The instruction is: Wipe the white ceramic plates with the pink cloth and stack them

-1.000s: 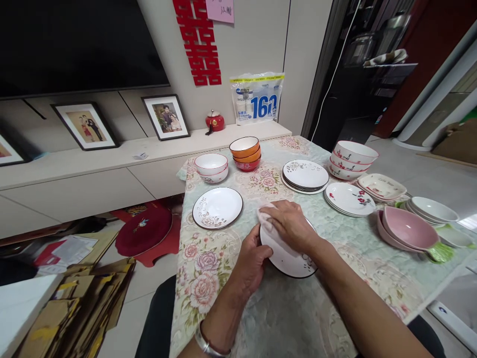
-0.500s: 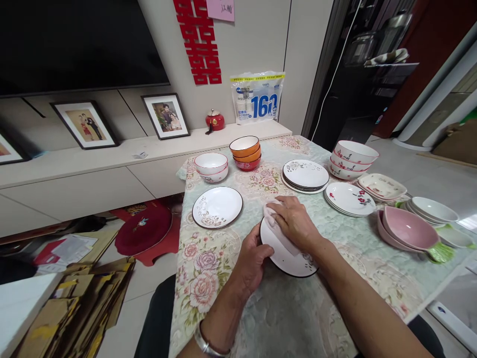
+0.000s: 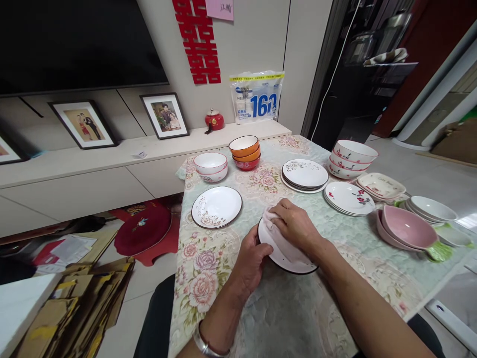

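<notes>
A white plate with a dark rim (image 3: pixel 278 256) is tilted over the near part of the table. My left hand (image 3: pixel 253 258) grips its left edge, thumb on the upper face and fingers underneath. Pressed on the plate's upper face is a pale pink cloth (image 3: pixel 281 242), bunched under my right hand (image 3: pixel 296 226), whose fingers are closed on it. The cloth and hand cover much of the plate's pattern. Another white plate with a brown floral pattern (image 3: pixel 217 206) lies to the left, apart from both hands.
Bowls stand at the back: white (image 3: pixel 210 166) and orange (image 3: pixel 245 151). To the right are stacked plates (image 3: pixel 305 174), red-flowered plates (image 3: pixel 348 198), white bowls (image 3: pixel 354 158), square dishes (image 3: pixel 382 185) and pink bowls (image 3: pixel 408 227). A floral tablecloth (image 3: pixel 203 288) covers the table; flattened cardboard (image 3: pixel 74 308) lies left.
My right hand has shifted slightly down and left with the cloth, which now spreads further over the plate. My left hand keeps its grip on the edge.
</notes>
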Available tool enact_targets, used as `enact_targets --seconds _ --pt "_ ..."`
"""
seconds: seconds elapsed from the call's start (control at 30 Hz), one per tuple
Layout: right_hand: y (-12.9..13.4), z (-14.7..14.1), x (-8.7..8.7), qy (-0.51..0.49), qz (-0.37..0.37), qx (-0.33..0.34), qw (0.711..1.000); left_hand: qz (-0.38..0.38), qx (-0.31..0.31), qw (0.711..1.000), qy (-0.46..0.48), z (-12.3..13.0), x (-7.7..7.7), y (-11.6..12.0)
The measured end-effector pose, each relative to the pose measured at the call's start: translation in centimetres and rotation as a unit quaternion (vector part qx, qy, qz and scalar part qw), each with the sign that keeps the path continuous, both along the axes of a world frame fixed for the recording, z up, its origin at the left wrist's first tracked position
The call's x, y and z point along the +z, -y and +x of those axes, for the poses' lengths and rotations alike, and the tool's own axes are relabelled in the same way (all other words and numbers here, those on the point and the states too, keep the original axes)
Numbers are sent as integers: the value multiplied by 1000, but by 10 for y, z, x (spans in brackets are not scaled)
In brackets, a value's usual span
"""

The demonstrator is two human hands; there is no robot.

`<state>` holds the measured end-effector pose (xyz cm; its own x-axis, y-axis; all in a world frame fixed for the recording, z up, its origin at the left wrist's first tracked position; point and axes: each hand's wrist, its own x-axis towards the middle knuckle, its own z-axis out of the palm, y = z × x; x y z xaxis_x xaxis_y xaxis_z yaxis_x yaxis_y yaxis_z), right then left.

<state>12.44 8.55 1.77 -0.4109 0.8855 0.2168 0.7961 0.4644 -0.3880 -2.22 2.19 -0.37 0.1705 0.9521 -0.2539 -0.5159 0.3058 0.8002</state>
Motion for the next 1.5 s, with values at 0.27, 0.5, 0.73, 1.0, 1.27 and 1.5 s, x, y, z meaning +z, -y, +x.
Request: enact_targets --seconds 0.27,0.5,0.73,1.0,1.27,1.5 --pt "-4 7 0 -55 -57 12 997 -7 10 1000 -2 0 1 -1" --pt "-1 4 3 0 -45 -45 998 -8 6 1000 2 0 1 -1" --pt "-4 5 -2 -89 -76 44 992 5 11 1000 -14 0 1 -1" --pt "-6 9 -3 -58 -57 -5 997 -11 6 1000 -20 -1 0 0" --pt "-5 9 1 -139 -113 79 981 10 12 1000 -21 0 0 0" --pt "-6 6 -5 -116 -70 51 989 7 7 1000 -19 1 -2 -1"
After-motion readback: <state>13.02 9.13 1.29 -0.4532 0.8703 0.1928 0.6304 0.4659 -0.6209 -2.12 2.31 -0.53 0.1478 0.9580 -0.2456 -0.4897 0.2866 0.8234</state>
